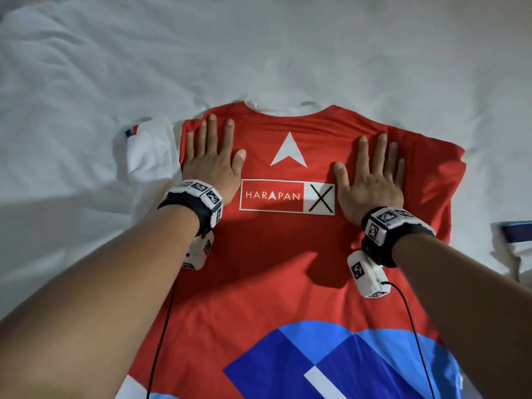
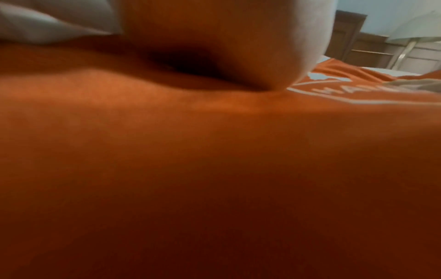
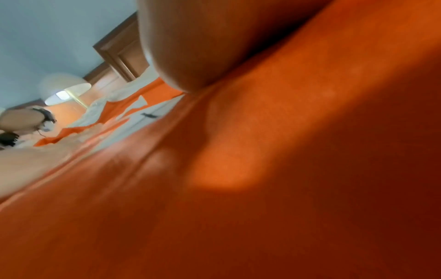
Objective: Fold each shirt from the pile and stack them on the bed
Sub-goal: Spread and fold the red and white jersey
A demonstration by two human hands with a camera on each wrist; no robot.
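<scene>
Pressing flat, fingers splayed, nothing gripped: left hand (image 1: 212,165) & right hand (image 1: 371,180) on red shirt (image 1: 288,254); risk: slick fabric dragged over bed (image 1: 86,82), white sleeve (image 1: 149,151) left bunched, fold skewed.

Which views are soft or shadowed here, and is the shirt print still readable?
Head view: sharp, wide-angle bowing; both arms cast shadows on the red shirt; HARAPAN print legible. Left wrist view: blurred, dim, left hand fills the top. Right wrist view: tilted, blurred, right hand close; print unreadable.
</scene>
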